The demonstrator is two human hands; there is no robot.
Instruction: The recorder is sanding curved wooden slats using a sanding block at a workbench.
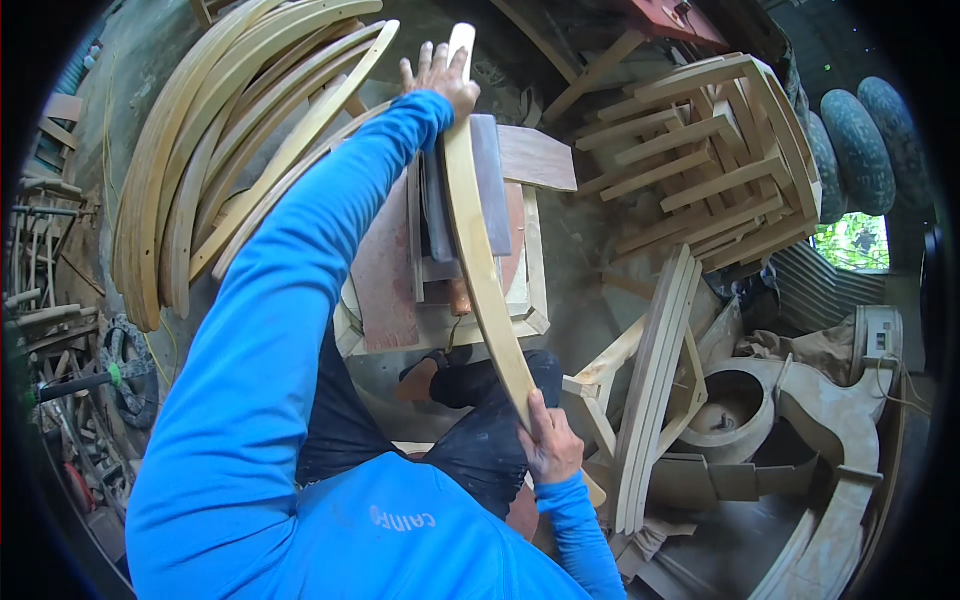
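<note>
A long, curved, pale wooden slat (479,270) slants across in front of me, from the far middle down to my right thigh. My right hand (553,442) is closed round its near end, thumb on top. At the far end my left hand (442,82) lies against the slat, its fingers stretched and spread, mostly off the left edge. Beneath the slat are grey flat sheets (491,185) on a low wooden stand (535,275). An orange-brown handle-like piece (460,297) shows beside the slat; the rest of it is hidden.
Several similar curved slats (185,140) are piled at the far left. Wooden frames (715,160) stack at the far right. Straight strips (655,390) lean close to my right arm. A pale curved machine housing (830,410) stands at right; a wheel (128,375) is at left.
</note>
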